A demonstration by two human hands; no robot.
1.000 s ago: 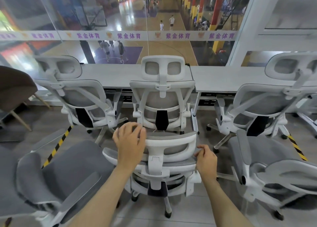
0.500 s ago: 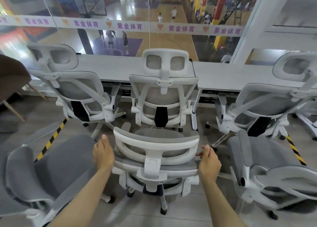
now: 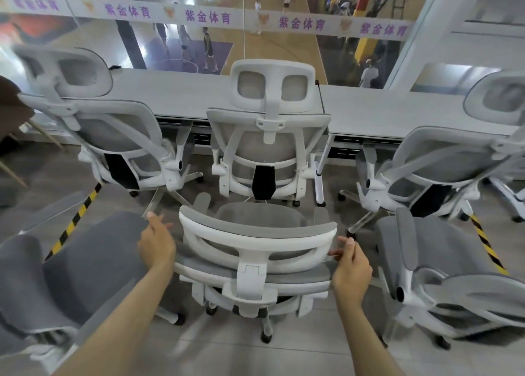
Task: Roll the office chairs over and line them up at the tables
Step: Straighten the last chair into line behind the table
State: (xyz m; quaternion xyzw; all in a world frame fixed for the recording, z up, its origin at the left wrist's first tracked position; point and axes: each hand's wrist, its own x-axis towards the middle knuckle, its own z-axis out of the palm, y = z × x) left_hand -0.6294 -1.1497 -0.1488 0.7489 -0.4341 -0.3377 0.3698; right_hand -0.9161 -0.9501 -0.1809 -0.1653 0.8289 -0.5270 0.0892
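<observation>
A white-framed office chair with grey mesh (image 3: 255,242) stands right in front of me, its back towards me. My left hand (image 3: 156,245) lies beside the left edge of that chair's back, fingers stretched forward. My right hand (image 3: 350,264) is at the back's right edge, fingers loosely bent and just touching the frame. Three like chairs stand at the long white tables (image 3: 176,91): one at the left (image 3: 113,136), one in the middle (image 3: 270,136), one at the right (image 3: 443,154). The near chair is directly behind the middle one.
Two more grey chairs flank me, one at the near left (image 3: 85,262) and one at the near right (image 3: 443,262). Yellow-black tape strips (image 3: 74,222) run across the tiled floor. A glass wall behind the tables overlooks a sports court. A brown chair (image 3: 11,111) stands far left.
My left hand has come off the top of the chair's back and dropped to its left side. My right hand's fingers have loosened at the right edge. The view has moved closer to the tables.
</observation>
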